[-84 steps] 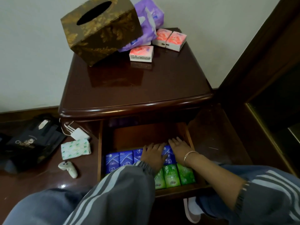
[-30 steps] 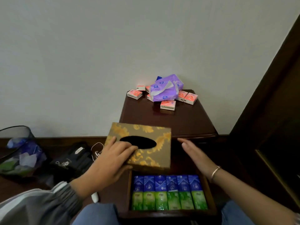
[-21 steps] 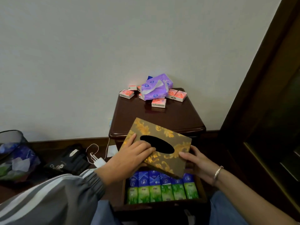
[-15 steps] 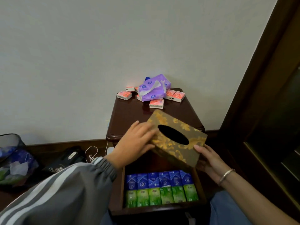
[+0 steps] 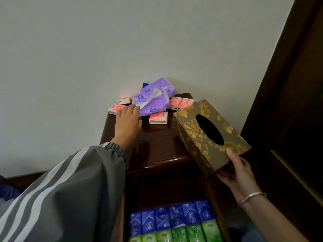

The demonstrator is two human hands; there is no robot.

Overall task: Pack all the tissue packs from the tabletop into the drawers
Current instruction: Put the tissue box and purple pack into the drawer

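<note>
Several small pink tissue packs (image 5: pixel 158 117) and two purple tissue packs (image 5: pixel 153 99) lie at the back of the dark wooden nightstand (image 5: pixel 157 145). My left hand (image 5: pixel 127 122) stretches over the tabletop, fingers spread, its fingertips touching the lower purple pack and a pink pack (image 5: pixel 116 108). My right hand (image 5: pixel 235 170) grips the near end of a gold-patterned tissue box (image 5: pixel 208 133), held tilted over the nightstand's right edge. Below, the open drawer (image 5: pixel 218 212) holds rows of blue packs (image 5: pixel 171 217) and green packs (image 5: pixel 180 234).
A grey wall stands behind the nightstand. Dark wooden furniture (image 5: pixel 288 102) rises close on the right. My grey striped sleeve (image 5: pixel 66 193) covers the lower left, hiding the floor there.
My left hand let go of the gold box and reached to the packs at the back. My right hand alone carries the box, now up and to the right. The view moved closer.
</note>
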